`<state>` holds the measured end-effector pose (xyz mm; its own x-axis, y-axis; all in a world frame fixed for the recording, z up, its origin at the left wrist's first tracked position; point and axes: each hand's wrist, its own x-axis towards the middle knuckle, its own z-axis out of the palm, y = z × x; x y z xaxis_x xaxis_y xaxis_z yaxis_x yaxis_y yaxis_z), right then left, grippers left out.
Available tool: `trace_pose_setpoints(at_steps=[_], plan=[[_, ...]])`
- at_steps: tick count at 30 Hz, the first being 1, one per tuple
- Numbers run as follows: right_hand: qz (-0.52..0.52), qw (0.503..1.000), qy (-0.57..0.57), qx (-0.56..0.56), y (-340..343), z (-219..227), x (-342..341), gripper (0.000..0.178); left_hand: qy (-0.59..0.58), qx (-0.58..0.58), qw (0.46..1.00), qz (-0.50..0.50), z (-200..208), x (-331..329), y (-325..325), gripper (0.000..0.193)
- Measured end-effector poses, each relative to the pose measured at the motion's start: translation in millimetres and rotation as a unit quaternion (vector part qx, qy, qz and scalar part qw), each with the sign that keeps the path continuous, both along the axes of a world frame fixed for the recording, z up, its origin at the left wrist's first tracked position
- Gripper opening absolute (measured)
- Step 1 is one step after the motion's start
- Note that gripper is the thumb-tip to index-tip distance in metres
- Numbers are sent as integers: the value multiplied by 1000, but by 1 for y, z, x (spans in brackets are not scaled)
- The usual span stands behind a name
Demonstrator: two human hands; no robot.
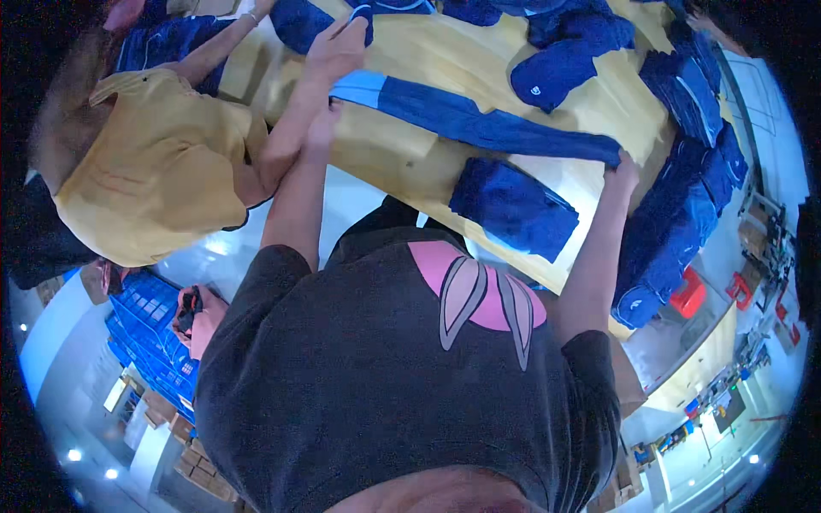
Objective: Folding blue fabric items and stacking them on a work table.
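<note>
**Editor:** From the head camera, what do the hands hold?

**Reporter:** A long blue garment stretches above a pale wooden table, spanning the space between a worker's two bare hands. The right hand is clamped on its dark far-right end. The left hand is at the light-blue end, blurred beside a colleague's forearm; whether its fingers are closed there cannot be told

**Editor:** And around them?

**Reporter:** A folded navy bundle lies on the table nearer the worker, just below the garment. A dark pile of clothing lines the right side, and a navy piece with a small white mark lies beyond the cloth

**Editor:** Who else is in the picture?

**Reporter:** A colleague in a yellow shirt, at left, reaches across the worker's left arm, one hand near a dark blue item at the upper edge
</note>
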<state>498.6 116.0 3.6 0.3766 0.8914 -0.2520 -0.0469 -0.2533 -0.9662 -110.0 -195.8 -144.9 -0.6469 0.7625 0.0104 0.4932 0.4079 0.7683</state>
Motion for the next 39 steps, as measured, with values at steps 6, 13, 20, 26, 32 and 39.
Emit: trace_pose_setpoints(at_steps=[6, 13, 20, 26, 32, 39], plan=[[29, 999, 6, 38, -8, -15, 14, 24, 105, -4, 991, -80, 0, -24, -14, 32], [-3, 990, -105, -91, -30, -82, 19, 28, 96, 16, 992, -85, 20, -11, 6, 28], [3, 990, -135, 47, -52, -30, -85, 27, -177, 58, 981, 61, 54, 9, 20, 21], [363, 913, -186, -1, -128, 10, -213, 37, -405, 97, 893, 170, 96, 51, 38, 19], [504, 830, -221, 86, -158, 2, -221, 33, -269, 95, 958, 38, 145, 146, 84, 35], [339, 930, -129, -52, -128, -16, -145, 26, -245, 12, 930, -274, 116, 250, 120, 40]])
